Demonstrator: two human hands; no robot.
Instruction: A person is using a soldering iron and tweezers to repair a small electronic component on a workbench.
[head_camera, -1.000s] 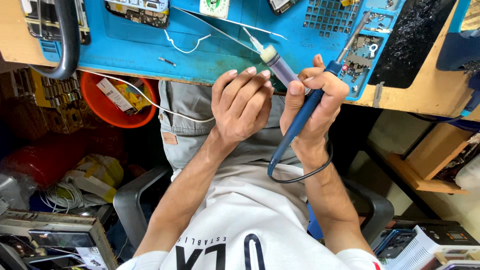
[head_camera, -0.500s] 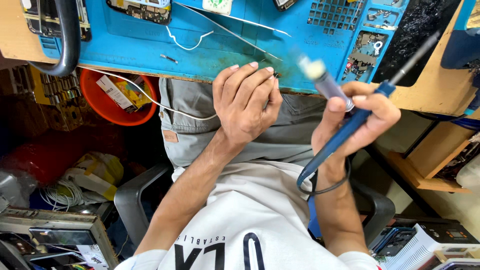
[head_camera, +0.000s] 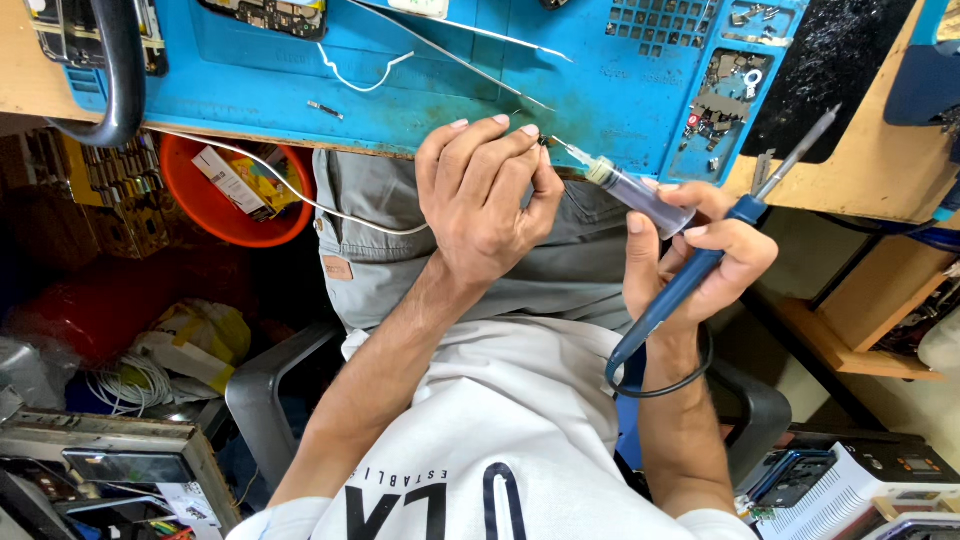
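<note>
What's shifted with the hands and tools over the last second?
The right hand swung away to the right half a second ago, then came back, so the syringe tip now meets the left hand's fingertips at the edge of the blue mat. The soldering iron stays gripped in that right hand. The left hand barely moved.

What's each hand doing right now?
Left hand: fingertips pinched shut on something too small to identify.
Right hand: closed around a syringe and a blue soldering iron.
</note>
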